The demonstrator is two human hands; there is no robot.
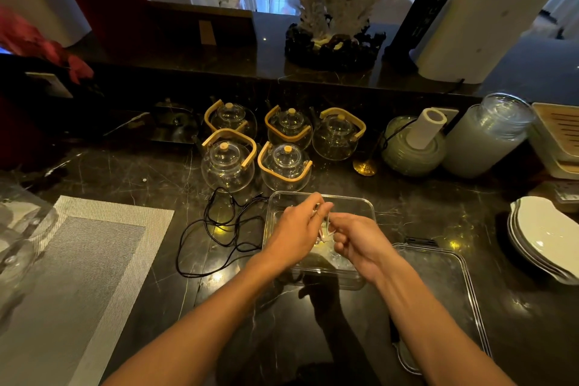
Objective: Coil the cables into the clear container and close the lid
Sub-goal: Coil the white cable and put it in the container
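You hold a thin white cable [324, 229] over the clear square plastic container [369, 213], which sits on the dark marble desk [125, 172] in front of you. Your left hand [294, 235] pinches it from above, fingers closed; your right hand [354, 241] curls shut on its lower loops. This cable looks partly coiled and not yet laid inside. A long black cable [216, 238] lies loose just left of the container, untouched. The clear lid [438, 276] rests to the near right, still off. No readable writing or brand shows anywhere.
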